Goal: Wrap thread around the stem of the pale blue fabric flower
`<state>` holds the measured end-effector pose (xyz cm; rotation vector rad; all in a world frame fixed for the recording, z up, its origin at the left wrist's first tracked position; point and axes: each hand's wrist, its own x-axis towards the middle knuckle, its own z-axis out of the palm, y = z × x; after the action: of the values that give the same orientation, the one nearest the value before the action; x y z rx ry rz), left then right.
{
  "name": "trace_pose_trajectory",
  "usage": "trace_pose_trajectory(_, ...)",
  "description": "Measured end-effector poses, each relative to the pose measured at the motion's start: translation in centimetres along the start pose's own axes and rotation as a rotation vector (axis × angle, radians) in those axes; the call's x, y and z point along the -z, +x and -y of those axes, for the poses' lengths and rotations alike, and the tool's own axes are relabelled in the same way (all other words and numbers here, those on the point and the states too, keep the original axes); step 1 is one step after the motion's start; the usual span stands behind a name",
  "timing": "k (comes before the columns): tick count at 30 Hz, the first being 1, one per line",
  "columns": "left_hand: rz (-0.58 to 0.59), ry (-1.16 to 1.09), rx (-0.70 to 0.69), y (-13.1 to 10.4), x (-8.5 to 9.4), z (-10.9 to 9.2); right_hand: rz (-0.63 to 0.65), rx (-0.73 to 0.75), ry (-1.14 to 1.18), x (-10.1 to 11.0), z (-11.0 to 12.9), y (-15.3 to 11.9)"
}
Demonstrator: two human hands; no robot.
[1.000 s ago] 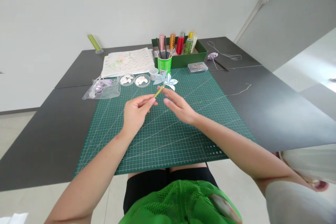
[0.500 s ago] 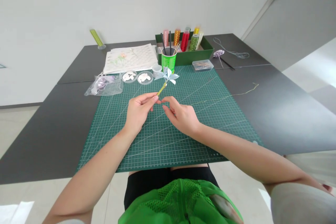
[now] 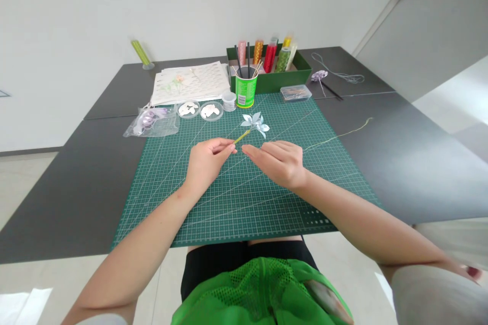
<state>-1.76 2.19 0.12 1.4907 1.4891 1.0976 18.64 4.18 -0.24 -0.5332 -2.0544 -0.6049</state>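
Note:
Between the thumb and fingers of my left hand [image 3: 209, 160] is the green stem of a small artificial flower [image 3: 255, 123]. Its pale blue petals point away to the upper right, over the cutting mat. My right hand [image 3: 280, 161] is curled closed just right of the stem, its thumb side close to the left fingertips. A thin green thread [image 3: 335, 137] runs from the right hand's far side out to the right, across the mat's edge. What the right fingers pinch is partly hidden by the hand itself.
Behind the hands stand a green cup [image 3: 246, 92] with sticks, two dishes of white petals [image 3: 211, 110], and a green box [image 3: 274, 80] of thread spools. A plastic bag [image 3: 152, 122] lies left. At right are a purple flower [image 3: 319, 76] and a clear case [image 3: 296, 92].
The flower has tipped over to the right and lower. My right hand has moved right and turned, its fingers now curled in.

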Motion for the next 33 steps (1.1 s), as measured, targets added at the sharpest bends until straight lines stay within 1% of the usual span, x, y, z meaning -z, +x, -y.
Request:
trace_pose_trajectory(3, 0.029, 0.096, -0.025, -0.3, 0.0, -0.1, -0.006, 0.077, -0.016, 0.2, -0.9, 0.2)
trace_pose_trajectory(6, 0.077, 0.205, -0.067, -0.5, 0.1, -0.2, 0.001, 0.093, 0.019, 0.4, -1.5, 0.3)
trace_pose_trajectory(8, 0.121, 0.292, -0.122, -0.7, 0.1, -0.2, 0.017, 0.095, 0.034, 0.5, -1.8, 0.3)
trace_pose_trajectory(10, 0.165, 0.387, -0.176, -0.8, 0.1, -0.2, 0.075, 0.09, 0.048, 0.6, -2.0, 0.3)
trace_pose_trajectory(11, 0.183, 0.428, -0.199, -0.9, 0.1, -0.3, 0.131, 0.078, 0.059, 0.6, -2.1, 0.3)
trace_pose_trajectory(15, 0.239, 0.549, -0.281, -1.1, 0.0, -0.3, 0.396, -0.026, 0.145, 0.8, -2.3, 0.3)
trace_pose_trajectory(17, 0.263, 0.597, -0.319, -1.2, -0.1, -0.4, 0.456, -0.072, 0.2, 0.9, -2.5, 0.3)
trace_pose_trajectory(22, 0.345, 0.674, -0.391, -1.4, -0.3, -0.5, 0.479, -0.122, 0.268, 0.5, -3.4, -0.1)
trace_pose_trajectory(25, 0.377, 0.703, -0.419, -1.4, -0.3, -0.6, 0.47, -0.175, 0.384, 0.0, -4.1, -0.6)
trace_pose_trajectory(30, 0.431, 0.614, -0.426, -1.5, -0.2, -0.7, 0.543, -0.356, 0.682, -0.5, -4.9, -0.7)
trace_pose_trajectory(33, 0.428, 0.543, -0.429, -1.7, -0.2, -0.8, 0.578, -0.462, 0.816, -0.7, -5.2, -0.7)
